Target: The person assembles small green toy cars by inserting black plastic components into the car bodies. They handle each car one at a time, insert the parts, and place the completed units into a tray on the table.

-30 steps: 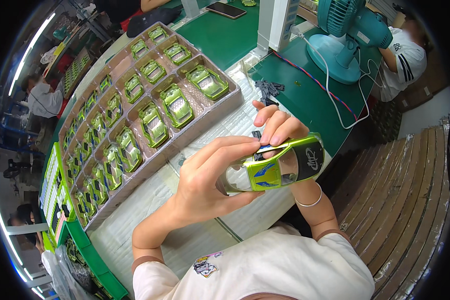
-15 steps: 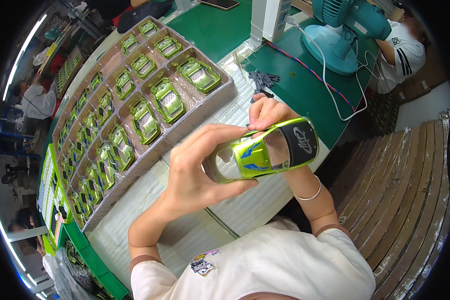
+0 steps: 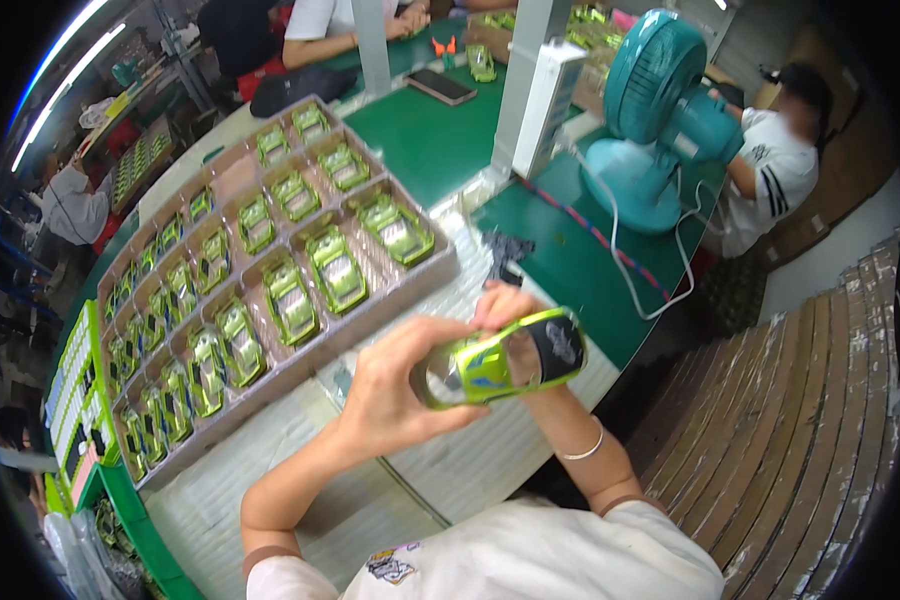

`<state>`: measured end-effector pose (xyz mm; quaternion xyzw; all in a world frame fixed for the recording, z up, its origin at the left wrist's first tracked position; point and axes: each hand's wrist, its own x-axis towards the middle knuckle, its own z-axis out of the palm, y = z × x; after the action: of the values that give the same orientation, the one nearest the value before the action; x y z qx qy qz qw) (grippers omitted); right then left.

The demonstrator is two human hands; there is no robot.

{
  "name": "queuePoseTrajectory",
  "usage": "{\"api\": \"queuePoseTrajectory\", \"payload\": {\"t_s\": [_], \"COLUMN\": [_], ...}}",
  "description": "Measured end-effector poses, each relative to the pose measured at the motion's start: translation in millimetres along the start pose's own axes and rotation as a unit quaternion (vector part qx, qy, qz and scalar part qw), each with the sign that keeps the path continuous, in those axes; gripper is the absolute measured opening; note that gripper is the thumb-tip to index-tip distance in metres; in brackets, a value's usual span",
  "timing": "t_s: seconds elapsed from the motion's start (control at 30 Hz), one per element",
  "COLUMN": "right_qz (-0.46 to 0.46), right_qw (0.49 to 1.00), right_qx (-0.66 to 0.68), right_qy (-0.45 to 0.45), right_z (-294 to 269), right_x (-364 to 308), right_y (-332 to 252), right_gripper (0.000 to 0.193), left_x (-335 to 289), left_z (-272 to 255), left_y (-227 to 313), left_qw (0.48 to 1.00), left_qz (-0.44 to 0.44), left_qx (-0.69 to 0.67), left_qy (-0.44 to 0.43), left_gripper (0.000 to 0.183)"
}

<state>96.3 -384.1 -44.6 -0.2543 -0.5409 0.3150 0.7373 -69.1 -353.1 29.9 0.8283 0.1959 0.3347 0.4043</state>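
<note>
A bright green toy car body shell (image 3: 485, 368) with a black roof panel and blue markings is held over the white-covered worktop. My left hand (image 3: 388, 388) is closed round its left end, thumb along the near side and fingers along the far side. My right hand (image 3: 510, 306) is at the shell's far edge, its fingertips pinched together there. What the pinch holds, if anything, is too small to make out. Beyond that hand lies a small pile of dark grey parts (image 3: 507, 250).
To the left stands a compartmented tray (image 3: 235, 172) with many similar green shells. A teal fan (image 3: 655, 80) with a white cable, a white box (image 3: 550, 105) and a phone (image 3: 440, 87) stand or lie on the green tabletop (image 3: 410, 135). Co-workers sit beyond.
The view has tilted up, so more of the far table and a co-worker's arms show. Both hands still hold the shell in much the same grip.
</note>
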Motion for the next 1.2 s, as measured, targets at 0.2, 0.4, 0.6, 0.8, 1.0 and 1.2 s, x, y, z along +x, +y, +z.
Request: {"api": "queuePoseTrajectory", "payload": {"t_s": [0.2,0.4,0.6,0.8,1.0,1.2], "right_qz": [0.179,0.254,0.267,0.243,0.239,0.257], "right_qw": [0.974,0.953,0.944,0.937,0.904,0.901], "right_qx": [0.121,0.088,0.137,0.208,0.287,0.296], "right_qy": [0.066,0.143,0.138,0.141,0.207,0.185], "right_z": [7.2,10.6,10.8,7.6,11.3,6.8], "right_x": [-0.9,7.2,3.7,2.2,5.1,2.7], "right_y": [-7.1,-16.0,-15.8,-14.7,-16.4,-12.2], "right_gripper": [0.026,0.042,0.032,0.021,0.015,0.014], "left_x": [7.4,58.8,118.4,114.5,86.3,66.1], "left_z": [-11.3,-102.1,-217.9,-246.6,-307.2,-280.9], "left_y": [-6.1,-56.6,-198.7,-276.4,-281.0,-249.0], "left_qw": [1.000,0.943,0.621,0.591,0.876,0.616], "left_qz": [-0.009,-0.049,-0.100,-0.121,-0.219,-0.544], "left_qx": [0.003,0.280,0.766,0.797,0.368,0.518], "left_qy": [-0.015,0.171,0.129,0.002,0.224,0.237], "left_gripper": [0.055,0.052,0.026,0.025,0.065,0.066]}}
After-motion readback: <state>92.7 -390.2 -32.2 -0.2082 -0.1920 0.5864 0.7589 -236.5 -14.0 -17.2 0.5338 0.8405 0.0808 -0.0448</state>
